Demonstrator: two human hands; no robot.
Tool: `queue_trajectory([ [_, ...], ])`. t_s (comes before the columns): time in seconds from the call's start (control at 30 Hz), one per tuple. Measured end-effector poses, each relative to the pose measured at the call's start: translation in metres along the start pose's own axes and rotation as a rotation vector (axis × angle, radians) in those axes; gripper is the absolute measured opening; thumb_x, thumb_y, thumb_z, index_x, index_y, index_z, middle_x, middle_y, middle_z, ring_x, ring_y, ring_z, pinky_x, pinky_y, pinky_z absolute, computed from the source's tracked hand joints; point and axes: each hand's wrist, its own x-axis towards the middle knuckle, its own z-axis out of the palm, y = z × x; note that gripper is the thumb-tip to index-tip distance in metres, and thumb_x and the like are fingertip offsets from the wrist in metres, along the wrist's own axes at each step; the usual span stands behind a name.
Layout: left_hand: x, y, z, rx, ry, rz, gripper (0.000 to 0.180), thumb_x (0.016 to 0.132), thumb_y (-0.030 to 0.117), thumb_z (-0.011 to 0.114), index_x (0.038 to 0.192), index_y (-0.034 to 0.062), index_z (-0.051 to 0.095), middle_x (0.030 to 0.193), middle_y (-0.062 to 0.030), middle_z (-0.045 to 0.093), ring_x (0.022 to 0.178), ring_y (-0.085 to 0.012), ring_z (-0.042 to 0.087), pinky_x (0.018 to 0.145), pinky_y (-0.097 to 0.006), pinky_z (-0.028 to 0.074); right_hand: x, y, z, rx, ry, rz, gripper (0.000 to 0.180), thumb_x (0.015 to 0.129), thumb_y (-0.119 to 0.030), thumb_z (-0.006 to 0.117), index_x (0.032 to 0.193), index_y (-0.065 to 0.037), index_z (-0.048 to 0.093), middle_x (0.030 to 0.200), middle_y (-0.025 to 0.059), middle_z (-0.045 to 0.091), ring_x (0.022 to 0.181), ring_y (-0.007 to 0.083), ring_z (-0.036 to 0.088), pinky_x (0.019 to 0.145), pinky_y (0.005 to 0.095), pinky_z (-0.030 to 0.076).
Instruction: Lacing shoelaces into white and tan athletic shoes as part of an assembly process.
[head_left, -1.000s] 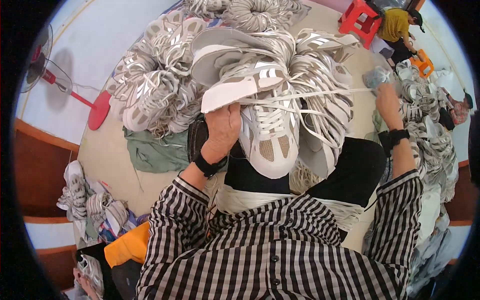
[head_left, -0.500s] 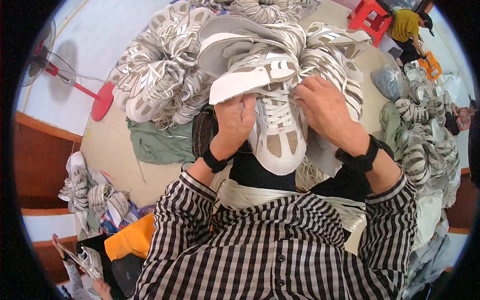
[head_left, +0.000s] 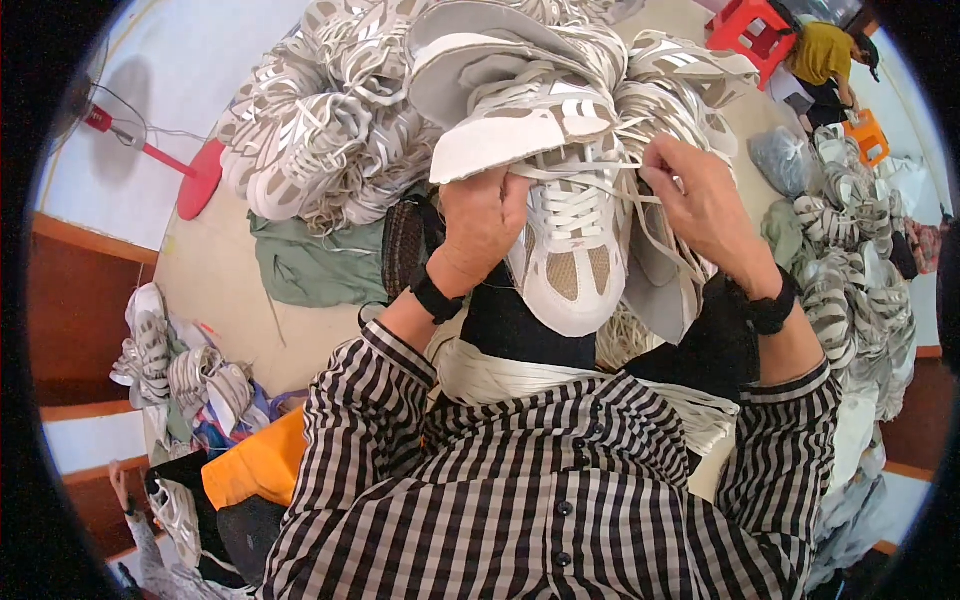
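In front of me a white and tan shoe upper points its toe toward me, with white lace crossed over its tongue. My left hand grips this upper at its left side; the fingers are partly hidden under the overhanging white edge of another upper. To the right, my right hand pinches a white shoelace stretched out from the top eyelets. Grey-lined flaps hang below that hand. Behind lies a thick bunch of laced uppers.
A large heap of similar uppers lies at the left, beside a green cloth. A red fan base stands farther left. Stools, red and orange, stand far right near another person. More uppers line the right side.
My right hand has moved right, away from the upper, drawing the lace out. The upper and my left hand have shifted slightly right. At lower left, another person's hand has moved.
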Motion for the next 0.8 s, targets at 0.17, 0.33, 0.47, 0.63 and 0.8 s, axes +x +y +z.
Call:
queue_trajectory([
  [0.17, -0.001, 0.001, 0.001, 0.003, -0.024, -0.035, 0.025, 0.074, 0.002, 0.057, 0.099, 0.0036, 0.064, 0.093, -0.0154, 0.064, 0.083, -0.0330, 0.061, 0.076, -0.039, 0.047, -0.002, 0.010, -0.008, 0.026, 0.030, 0.028, 0.009, 0.082, -0.008, 0.054, 0.081, 0.000, 0.049, 0.067, 0.0178, 0.054, 0.062, 0.0351, 0.052, 0.059, 0.0406, 0.041],
  [0.33, -0.002, -0.004, 0.001, 0.017, -0.038, -0.053, 0.024, 0.074, 0.003, 0.057, 0.097, 0.0053, 0.064, 0.091, -0.0143, 0.065, 0.082, -0.0328, 0.062, 0.076, -0.040, 0.048, -0.005, 0.015, -0.010, 0.060, 0.021, 0.070, 0.012, 0.082, -0.009, 0.055, 0.081, 0.001, 0.048, 0.066, 0.0159, 0.052, 0.059, 0.0293, 0.050, 0.057, 0.0371, 0.040],
  [0.47, -0.004, -0.003, 0.001, 0.016, -0.038, -0.083, 0.026, 0.074, 0.003, 0.058, 0.099, 0.0070, 0.064, 0.094, -0.0148, 0.064, 0.084, -0.0332, 0.061, 0.078, -0.040, 0.048, -0.009, 0.015, -0.010, 0.080, 0.023, 0.041, 0.012, 0.084, -0.010, 0.055, 0.082, 0.000, 0.049, 0.064, 0.0094, 0.051, 0.058, 0.0206, 0.047, 0.056, 0.0327, 0.039],
  [0.63, -0.007, 0.001, -0.015, 0.010, -0.177, -0.115, 0.032, 0.075, 0.002, 0.055, 0.105, 0.0068, 0.062, 0.098, -0.0166, 0.063, 0.091, -0.0335, 0.060, 0.083, -0.039, 0.046, -0.016, 0.009, -0.011, 0.471, -0.233, 0.222, 0.014, 0.088, -0.014, 0.053, 0.084, -0.001, 0.052, 0.064, -0.0017, 0.045, 0.060, 0.0076, 0.042, 0.055, 0.0266, 0.037],
  [0.8, 0.001, 0.001, -0.037, -0.129, -0.227, -0.191, 0.036, 0.076, -0.002, 0.049, 0.109, 0.0054, 0.060, 0.100, -0.0174, 0.061, 0.094, -0.0334, 0.058, 0.087, -0.039, 0.044, -0.021, 0.000, -0.015, 0.298, -0.319, 0.183, 0.015, 0.089, -0.015, 0.053, 0.088, -0.001, 0.057, 0.065, 0.0015, 0.049, 0.062, 0.0107, 0.046, 0.058, 0.0268, 0.040],
])
